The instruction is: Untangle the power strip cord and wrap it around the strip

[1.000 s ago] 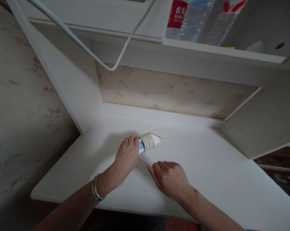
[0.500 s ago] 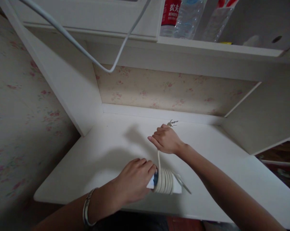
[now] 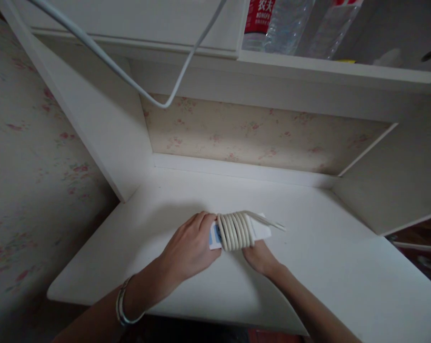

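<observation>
My left hand (image 3: 192,243), with a silver bangle at its wrist, grips the left end of a white block with a blue patch (image 3: 215,237). Cream cord (image 3: 235,232) is wound in several side-by-side turns around the block's middle. Two thin lengths of the cord stick out past the block's right end, which is bare white (image 3: 261,228). Under that right end is my right hand (image 3: 260,256). Its fingers are hidden beneath the block and the turns, so whether they hold the cord does not show. The block is held above the white desk.
A white desktop (image 3: 129,247) spreads below, with a side panel (image 3: 90,114) at left. On the shelf (image 3: 329,66) above stand clear plastic bottles (image 3: 288,28), one with a red label (image 3: 260,16). A grey-white cable (image 3: 129,78) hangs in front at upper left.
The right hand, closed on the loose cord end beyond the block, has come down and round beneath the block. The left hand has raised the block away from me and tilted it.
</observation>
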